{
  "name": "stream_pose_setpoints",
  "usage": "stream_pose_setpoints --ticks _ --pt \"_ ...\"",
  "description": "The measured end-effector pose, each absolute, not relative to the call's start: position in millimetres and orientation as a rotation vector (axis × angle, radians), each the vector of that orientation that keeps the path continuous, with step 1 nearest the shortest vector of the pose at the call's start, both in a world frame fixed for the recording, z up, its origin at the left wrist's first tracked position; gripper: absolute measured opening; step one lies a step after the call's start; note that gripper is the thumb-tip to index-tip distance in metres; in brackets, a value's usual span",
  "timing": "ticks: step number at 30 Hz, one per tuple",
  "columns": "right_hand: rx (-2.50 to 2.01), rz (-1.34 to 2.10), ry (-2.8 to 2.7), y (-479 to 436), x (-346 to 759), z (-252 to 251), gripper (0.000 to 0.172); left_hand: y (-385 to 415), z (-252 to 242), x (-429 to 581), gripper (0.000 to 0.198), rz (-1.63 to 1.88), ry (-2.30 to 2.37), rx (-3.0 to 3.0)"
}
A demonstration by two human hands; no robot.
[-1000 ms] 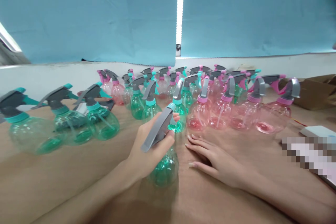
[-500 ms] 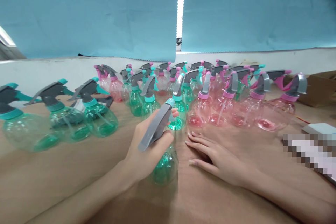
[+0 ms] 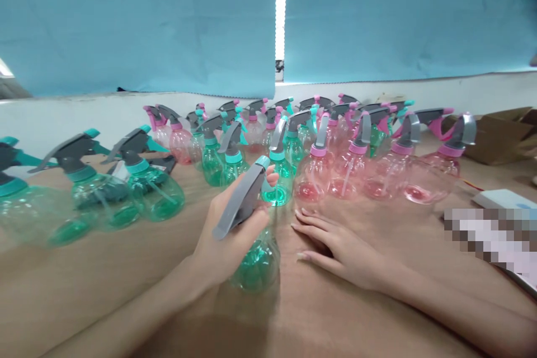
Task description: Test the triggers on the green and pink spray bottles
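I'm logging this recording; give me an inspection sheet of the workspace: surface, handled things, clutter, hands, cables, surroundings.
Surface: brown wood-look tabletop.
Handled things: green spray bottle with a grey sprayer head; more green spray bottles and pink spray bottles stand around and beyond it.
Clutter: white box and a pixelated item at right, the latter unidentifiable; cardboard box behind.
Hands: left hand grips the bottle just below its sprayer head; right hand lies palm down, fingers spread.
Cables: thin red-and-yellow wire near the white box.
Surroundings: blue fabric over a white wall.
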State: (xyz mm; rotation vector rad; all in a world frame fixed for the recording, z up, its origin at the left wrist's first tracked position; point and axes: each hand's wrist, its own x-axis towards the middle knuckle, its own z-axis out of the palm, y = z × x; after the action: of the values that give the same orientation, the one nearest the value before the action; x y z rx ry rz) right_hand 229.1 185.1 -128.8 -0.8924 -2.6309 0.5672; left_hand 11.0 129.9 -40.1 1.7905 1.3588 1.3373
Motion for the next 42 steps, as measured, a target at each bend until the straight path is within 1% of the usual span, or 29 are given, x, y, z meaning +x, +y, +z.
stream_pose_setpoints --ticks 5,19,25,27,32,42 --pt "-0.903 0.545 -2.631 184 229 -129 0.062 130 -38 13 0.034 1.343 1.315 1.8" --pt "-0.917 0.511 -2.67 185 229 -131 0.063 129 -35 11 0.016 1.32 1.416 1.885" --pt "-0.916 0.526 -2.642 186 230 -134 0.062 130 -34 9 0.007 1.326 1.367 1.901" --pt "-0.912 0.532 -2.638 185 230 -134 0.061 131 -35 9 0.009 1.324 1.352 1.895" --pt "-0.923 0.525 -2.646 185 230 -134 0.061 131 -41 7 0.027 1.36 1.356 1.895" --pt "-0.902 0.544 -2.613 186 230 -136 0.059 131 -40 8 0.037 1.349 1.336 1.845"
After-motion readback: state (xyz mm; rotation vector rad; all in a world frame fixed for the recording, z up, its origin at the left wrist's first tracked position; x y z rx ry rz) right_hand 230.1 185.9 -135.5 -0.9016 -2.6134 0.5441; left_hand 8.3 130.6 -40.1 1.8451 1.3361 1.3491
